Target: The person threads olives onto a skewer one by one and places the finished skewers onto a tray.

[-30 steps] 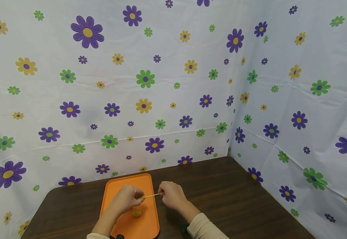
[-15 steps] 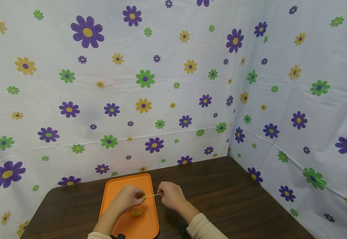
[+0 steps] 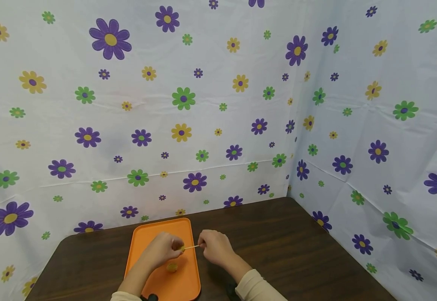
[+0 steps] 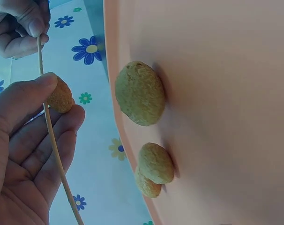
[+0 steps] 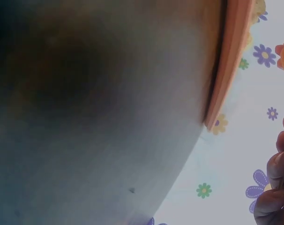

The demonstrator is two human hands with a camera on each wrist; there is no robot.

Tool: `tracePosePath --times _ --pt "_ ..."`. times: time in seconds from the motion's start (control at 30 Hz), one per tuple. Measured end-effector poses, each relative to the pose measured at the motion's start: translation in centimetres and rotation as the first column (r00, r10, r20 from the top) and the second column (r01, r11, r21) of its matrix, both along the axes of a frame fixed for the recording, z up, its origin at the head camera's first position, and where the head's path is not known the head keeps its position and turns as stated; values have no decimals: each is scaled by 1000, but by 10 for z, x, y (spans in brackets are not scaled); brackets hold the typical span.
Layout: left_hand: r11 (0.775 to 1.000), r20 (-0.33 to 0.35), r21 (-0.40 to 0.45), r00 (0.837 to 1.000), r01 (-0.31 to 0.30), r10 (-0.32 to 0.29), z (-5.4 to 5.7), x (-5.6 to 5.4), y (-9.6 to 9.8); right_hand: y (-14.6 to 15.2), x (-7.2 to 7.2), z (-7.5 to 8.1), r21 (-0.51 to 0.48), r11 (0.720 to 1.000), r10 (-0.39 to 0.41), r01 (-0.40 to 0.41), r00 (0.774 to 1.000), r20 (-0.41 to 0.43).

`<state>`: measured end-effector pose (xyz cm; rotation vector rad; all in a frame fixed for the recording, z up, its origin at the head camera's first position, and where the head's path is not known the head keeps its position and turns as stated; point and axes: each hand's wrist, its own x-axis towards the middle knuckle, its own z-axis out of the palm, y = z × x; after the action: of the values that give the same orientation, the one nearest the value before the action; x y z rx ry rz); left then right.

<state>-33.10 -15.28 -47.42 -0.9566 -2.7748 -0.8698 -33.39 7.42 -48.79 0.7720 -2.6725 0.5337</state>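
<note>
My left hand (image 3: 161,249) pinches a small brown, rough-skinned ball of food (image 4: 61,95) between thumb and fingers, above the orange tray. A thin wooden skewer (image 4: 56,152) runs past the thumb, against the ball, and down across the left palm. I cannot tell whether it pierces the ball. My right hand (image 3: 217,247) grips the skewer's other end, just beyond the tray's right edge, fingers curled. In the right wrist view the right hand's fingers (image 5: 279,164) show only at the edge. Several similar balls (image 4: 140,93) lie on the tray in the left wrist view.
The orange tray (image 3: 162,228) with a low raised rim lies on a dark wood-grain table (image 3: 263,234). A flower-printed white sheet (image 3: 218,167) hangs behind the table and along its right side. Black wrist gear (image 3: 152,297) shows by the left sleeve.
The left fingertips and the ball sit slightly nearer the right hand, with a little less skewer showing between the hands. Otherwise hardly anything has moved.
</note>
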Motion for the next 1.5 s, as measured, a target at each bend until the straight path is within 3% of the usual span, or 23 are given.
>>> tracePosePath --times 0.3,0.53,0.77,0.87,1.0,1.13,1.23,1.37,1.5 --pt "1000 19 9 1000 7 -7 -2 0 -5 -1 0 -2 -59 998 -6 10 998 64" --pt "998 48 6 997 -57 57 4 6 -14 1 -3 -3 -65 997 -34 38 998 59" --pt "992 70 6 990 -124 124 9 7 -34 11 -6 -7 -56 997 -45 50 996 82" --pt "975 52 -11 974 -221 221 9 8 -44 18 -8 -8 -58 996 -56 61 994 90" --pt "933 61 -31 931 -359 360 6 9 -54 29 -10 -10 -60 995 -68 76 990 124" --pt "914 122 -59 905 -402 407 0 8 -61 40 -12 -11 -65 994 -77 88 985 155" --pt "921 184 -69 902 -384 390 -6 7 -64 47 -13 -11 -72 993 -81 94 983 165" --pt "959 227 -38 932 -281 282 -16 4 -66 52 -13 -8 -94 990 -93 110 981 170" --pt "978 204 -39 957 -205 208 -21 0 -66 54 -13 -3 -118 985 -102 124 979 176"
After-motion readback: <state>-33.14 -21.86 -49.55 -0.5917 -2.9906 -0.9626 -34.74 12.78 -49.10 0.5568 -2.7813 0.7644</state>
